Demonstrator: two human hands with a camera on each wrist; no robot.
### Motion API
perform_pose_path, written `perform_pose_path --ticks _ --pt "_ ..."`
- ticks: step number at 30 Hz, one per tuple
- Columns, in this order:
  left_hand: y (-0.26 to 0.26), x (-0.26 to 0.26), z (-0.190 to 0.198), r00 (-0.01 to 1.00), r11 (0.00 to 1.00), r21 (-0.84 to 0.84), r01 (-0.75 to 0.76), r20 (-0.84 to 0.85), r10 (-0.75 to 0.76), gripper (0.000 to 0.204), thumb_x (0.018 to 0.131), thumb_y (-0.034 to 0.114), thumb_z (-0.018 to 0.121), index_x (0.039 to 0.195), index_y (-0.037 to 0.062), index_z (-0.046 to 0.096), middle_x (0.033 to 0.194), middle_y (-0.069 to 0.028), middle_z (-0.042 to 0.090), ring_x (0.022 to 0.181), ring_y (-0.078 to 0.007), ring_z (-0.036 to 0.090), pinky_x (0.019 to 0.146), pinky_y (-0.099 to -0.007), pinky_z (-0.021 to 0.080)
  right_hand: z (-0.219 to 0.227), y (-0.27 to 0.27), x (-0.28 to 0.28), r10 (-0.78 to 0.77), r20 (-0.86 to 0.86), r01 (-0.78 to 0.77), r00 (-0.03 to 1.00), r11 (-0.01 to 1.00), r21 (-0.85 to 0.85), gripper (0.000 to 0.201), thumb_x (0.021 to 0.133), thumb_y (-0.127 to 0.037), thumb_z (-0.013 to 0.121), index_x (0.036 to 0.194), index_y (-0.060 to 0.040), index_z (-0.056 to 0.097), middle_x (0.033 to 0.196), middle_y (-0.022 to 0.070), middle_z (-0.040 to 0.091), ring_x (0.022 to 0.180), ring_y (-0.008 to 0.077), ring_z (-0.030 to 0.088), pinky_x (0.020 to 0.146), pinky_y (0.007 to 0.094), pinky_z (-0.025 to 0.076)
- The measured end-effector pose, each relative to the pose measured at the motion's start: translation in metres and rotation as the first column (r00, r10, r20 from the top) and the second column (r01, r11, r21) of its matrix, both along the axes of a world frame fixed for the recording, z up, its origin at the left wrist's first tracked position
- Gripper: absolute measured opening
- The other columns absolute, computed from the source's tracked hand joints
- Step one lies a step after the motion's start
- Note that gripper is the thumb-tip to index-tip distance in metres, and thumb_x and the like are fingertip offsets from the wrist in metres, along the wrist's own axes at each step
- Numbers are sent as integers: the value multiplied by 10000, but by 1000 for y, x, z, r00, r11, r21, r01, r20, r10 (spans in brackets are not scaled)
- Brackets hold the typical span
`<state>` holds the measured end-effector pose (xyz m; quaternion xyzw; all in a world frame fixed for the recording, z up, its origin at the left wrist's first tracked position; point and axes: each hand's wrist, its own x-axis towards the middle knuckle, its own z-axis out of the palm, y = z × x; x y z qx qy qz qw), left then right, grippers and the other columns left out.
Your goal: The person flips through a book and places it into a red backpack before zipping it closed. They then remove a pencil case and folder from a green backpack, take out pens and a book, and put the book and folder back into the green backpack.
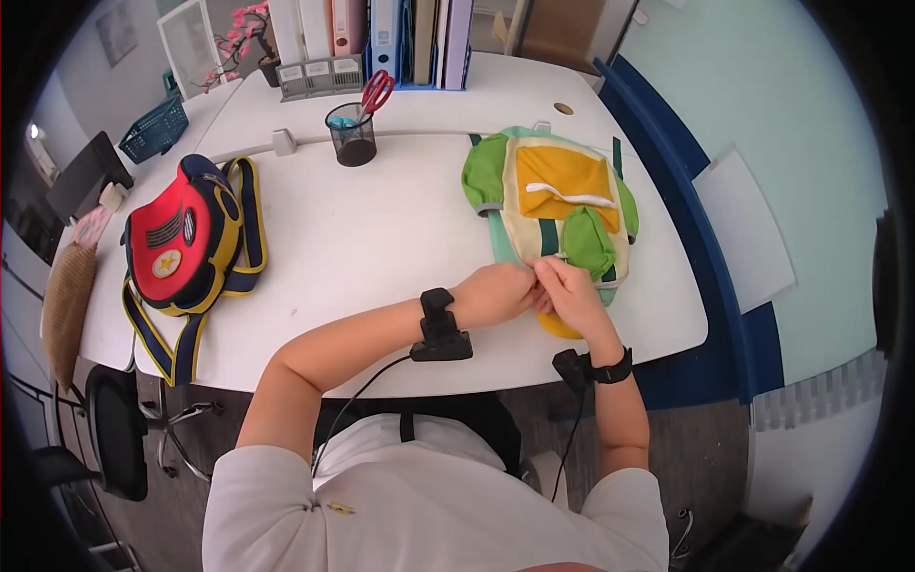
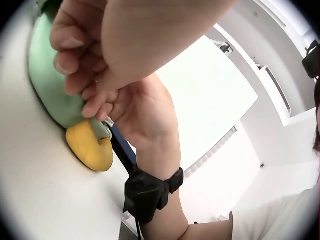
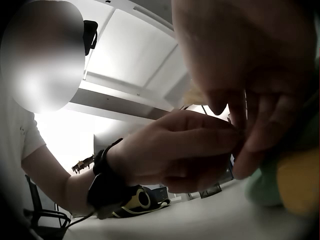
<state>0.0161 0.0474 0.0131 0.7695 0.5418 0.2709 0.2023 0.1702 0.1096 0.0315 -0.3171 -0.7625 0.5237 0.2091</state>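
Note:
A soft backpack [image 1: 529, 224] in cream, green and yellow lies on the right part of the desk. It has a yellow front pocket [image 1: 562, 172] with a white strip and a small green pouch [image 1: 588, 243]. At its near end my left hand [image 1: 491, 294] and right hand [image 1: 577, 300] meet, fingers curled and fingertips together, pinching at the bag's edge. Just below them a rounded yellow piece [image 2: 91, 147] sticks out from the mint-green side. The small part between the fingertips is hidden by the hands; I cannot tell what it is.
A red, navy and yellow backpack [image 1: 172, 238] with trailing straps lies on the left. A mesh cup [image 1: 353, 143] holding red-handled scissors [image 1: 377, 91] stands at the back, before a row of binders [image 1: 386, 43]. The desk's right edge [image 1: 705, 324] curves close by the green bag.

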Motion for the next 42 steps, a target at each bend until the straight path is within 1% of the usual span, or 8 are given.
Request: perform_pose_path --ticks 11,14,19,21,27,32,37,42 --pt "0 -14 9 994 996 -78 46 102 -38 239 804 178 614 969 29 525 939 -150 583 820 -301 599 707 -376 479 -20 12 14 -40 -103 40 994 999 3 141 899 -107 530 907 26 577 710 46 595 585 97 584 522 214 449" --pt "5 -19 12 986 960 280 -17 165 -30 247 771 131 641 978 53 530 944 -110 550 873 -268 575 723 -357 474 -7 2 10 -98 -58 102 994 992 76 104 884 -75 529 840 19 539 656 40 572 558 89 558 494 222 423" --pt "28 -18 -4 984 911 402 89 -175 -20 183 744 81 631 902 64 539 873 -65 525 849 -250 547 696 -364 474 -3 -9 9 -83 -72 108 994 850 515 48 842 -4 526 805 2 496 582 61 516 473 109 466 456 250 366" --pt "33 -18 -2 973 905 413 99 -232 -1 146 738 67 619 860 61 540 850 -58 529 837 -245 545 686 -361 476 1 -4 22 -91 -10 79 996 800 594 38 819 -1 535 823 -17 502 606 121 526 508 222 524 484 307 403" --pt "30 -38 13 927 933 350 80 -371 60 100 721 54 594 818 59 572 815 -54 549 838 -243 554 676 -343 482 13 29 82 -292 127 155 948 771 618 49 802 18 524 820 -26 515 632 160 536 564 306 567 509 352 425" --pt "37 -11 22 821 970 204 133 -571 7 183 695 119 638 860 54 595 800 -64 576 810 -256 574 670 -343 487 15 8 72 -198 31 104 980 634 767 75 769 52 513 814 -5 529 677 169 562 619 360 559 544 388 438" --pt "42 46 25 965 867 465 179 -253 -64 180 676 148 645 800 45 566 806 -80 596 777 -255 594 658 -352 489 18 -1 67 -144 -31 112 989 592 798 85 753 58 528 809 -4 545 694 160 569 622 352 559 549 393 441" --pt "56 48 11 957 898 403 178 -282 -63 148 685 94 617 807 38 554 782 -80 593 800 -263 603 648 -367 493 9 14 76 -189 -44 137 981 515 846 100 749 66 532 806 -12 557 690 156 556 629 344 558 555 398 442"
